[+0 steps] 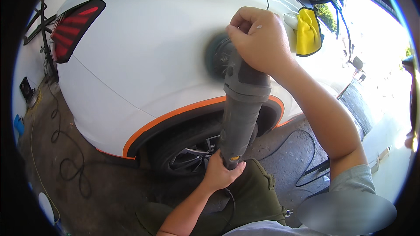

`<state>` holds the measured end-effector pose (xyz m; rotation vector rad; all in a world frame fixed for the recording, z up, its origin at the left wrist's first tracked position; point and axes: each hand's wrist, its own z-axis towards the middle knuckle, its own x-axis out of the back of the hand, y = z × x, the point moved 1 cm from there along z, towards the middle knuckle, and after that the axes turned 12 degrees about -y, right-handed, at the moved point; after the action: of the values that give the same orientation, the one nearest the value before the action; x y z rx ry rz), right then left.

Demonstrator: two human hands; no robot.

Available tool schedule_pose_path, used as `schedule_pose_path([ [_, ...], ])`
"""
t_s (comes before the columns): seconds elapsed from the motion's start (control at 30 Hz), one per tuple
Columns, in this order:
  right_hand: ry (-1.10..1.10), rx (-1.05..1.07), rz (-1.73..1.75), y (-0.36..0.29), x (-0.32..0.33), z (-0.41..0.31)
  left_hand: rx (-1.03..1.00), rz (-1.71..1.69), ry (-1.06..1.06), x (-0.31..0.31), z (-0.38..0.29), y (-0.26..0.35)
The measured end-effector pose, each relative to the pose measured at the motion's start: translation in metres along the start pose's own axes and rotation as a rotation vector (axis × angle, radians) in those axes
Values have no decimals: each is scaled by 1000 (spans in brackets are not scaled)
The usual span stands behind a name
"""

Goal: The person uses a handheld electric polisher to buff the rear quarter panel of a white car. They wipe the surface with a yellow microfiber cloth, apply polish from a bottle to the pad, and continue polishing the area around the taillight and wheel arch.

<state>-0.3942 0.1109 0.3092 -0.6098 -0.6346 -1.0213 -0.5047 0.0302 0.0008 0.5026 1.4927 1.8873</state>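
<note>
A dark grey rotary polisher [241,114] spans the middle of the view, its round pad [215,55] blurred against the white rear side panel of a car [157,39]. My right hand [262,36] grips the polisher's head end, its fingers curled over the top. Around the rear end of the body, close to the orange switch, my left hand [223,173] is closed, and a cord hangs below it. Orange masking tape [177,109] lines the wheel arch under the pad. A yellow microfiber cloth [308,32] with a dark edge hangs at the door handle [290,21].
The car's rear wheel [190,157] lies below the arch, close to my knees. A red tail light [77,29] is at the upper left. Dark cable [80,170] loops over the floor at left, and another cable [313,147] curves at right. A wall stands at far left.
</note>
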Motion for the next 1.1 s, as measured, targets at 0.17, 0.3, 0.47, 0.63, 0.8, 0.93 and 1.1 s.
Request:
schedule_pose_path([
  [0.17,1,5,-5,-2,-2,0,-34,-24,2,1,2,-3],
  [0.3,-4,-2,-15,-4,-2,0,-74,-36,-16,0,3,-4],
  [0.47,-2,-11,-6,-2,0,0,-48,-11,5,0,3,-2],
  [0.63,3,6,-2,3,1,0,-35,-19,8,-3,4,-1],
  [0.8,12,-12,-9,11,3,-3,-15,-49,-15,-3,6,-2],
  [0.93,1,-93,0,19,7,-5,-23,-11,-22,-3,6,4],
  [1.1,48,-106,-2,33,14,-9,15,35,-76,-2,6,16],
])
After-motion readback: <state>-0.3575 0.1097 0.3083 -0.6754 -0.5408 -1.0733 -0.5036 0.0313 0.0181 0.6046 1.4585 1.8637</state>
